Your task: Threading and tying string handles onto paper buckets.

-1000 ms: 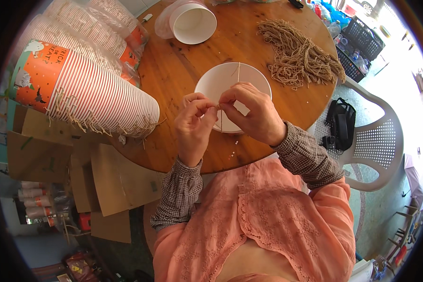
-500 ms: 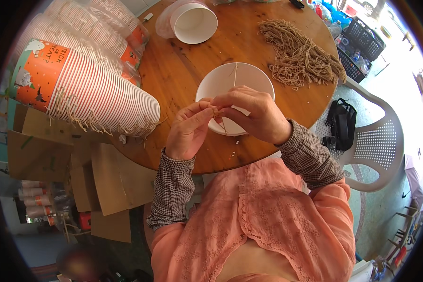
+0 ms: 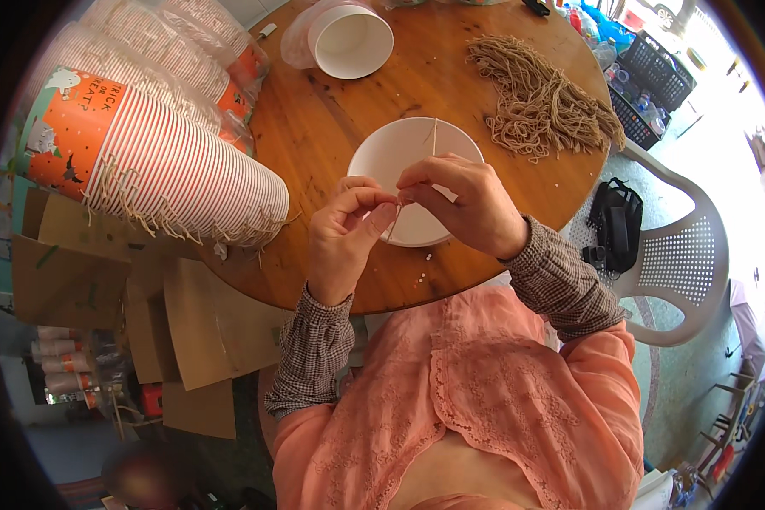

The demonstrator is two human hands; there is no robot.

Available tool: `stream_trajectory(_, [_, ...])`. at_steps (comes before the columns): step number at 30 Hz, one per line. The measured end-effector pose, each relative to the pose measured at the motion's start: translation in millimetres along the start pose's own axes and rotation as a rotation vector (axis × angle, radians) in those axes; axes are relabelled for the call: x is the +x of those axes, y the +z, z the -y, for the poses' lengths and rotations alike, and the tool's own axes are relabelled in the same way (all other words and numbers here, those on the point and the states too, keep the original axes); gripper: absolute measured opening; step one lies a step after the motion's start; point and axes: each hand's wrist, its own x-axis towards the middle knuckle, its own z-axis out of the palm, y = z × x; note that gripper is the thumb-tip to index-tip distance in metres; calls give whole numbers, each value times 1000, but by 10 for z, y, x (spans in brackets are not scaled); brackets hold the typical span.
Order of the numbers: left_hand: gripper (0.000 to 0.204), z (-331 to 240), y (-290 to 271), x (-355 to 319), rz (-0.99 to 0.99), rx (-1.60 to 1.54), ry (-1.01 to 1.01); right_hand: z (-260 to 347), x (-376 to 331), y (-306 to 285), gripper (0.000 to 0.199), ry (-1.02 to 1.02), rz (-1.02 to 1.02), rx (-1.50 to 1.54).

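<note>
A white paper bucket [image 3: 382, 157] stands on the table with its open mouth toward me. From its far rim a piece of tan twine [image 3: 435, 136] runs down toward my hands. My left hand [image 3: 346, 228] pinches the twine between thumb and forefinger over the near left part of the bucket. Against it, my right hand [image 3: 474, 206] also pinches the twine, its fingertips meeting those of the left. The fingers hide most of the twine where they meet. A loose bundle of tan twine [image 3: 546, 106] lies at the far right.
A long stack of nested paper buckets [image 3: 195, 161] with twine ends lies at the left, bagged stacks [image 3: 157, 42] behind it. Another white bucket [image 3: 353, 42] lies at the far edge of the round wooden table [image 3: 314, 110]. Cardboard boxes [image 3: 204, 323] stand lower left; a plastic chair [image 3: 688, 255] is right.
My left hand has turned and shifted slightly right, its fingers opening out a little. The bucket has moved slightly left, and the twine at its rim has shifted right.
</note>
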Motion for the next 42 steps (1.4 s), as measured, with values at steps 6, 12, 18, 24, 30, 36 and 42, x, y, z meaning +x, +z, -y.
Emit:
stream_trajectory(6, [8,65,-9,-60,-136,332,259,-27,-18,8,8,-37,17,-83])
stream_trajectory(12, [9,110,10,-153,-173,594,292,30,-29,-24,7,109,-42,-18])
stream_trajectory(18, [9,144,54,-169,-147,627,301,-5,-21,-18,7,123,-90,17])
stream_trajectory(24, [13,1,126,70,-109,367,195,-17,81,-121,7,-73,-80,0])
stream_trajectory(30, [15,-83,166,140,-30,525,238,106,67,-152,14,78,47,74])
stream_trajectory(36, [14,-58,201,19,6,688,305,50,79,-139,22,291,59,237])
stream_trajectory(42, [7,31,198,-206,3,845,412,-392,208,-441,13,164,-555,188])
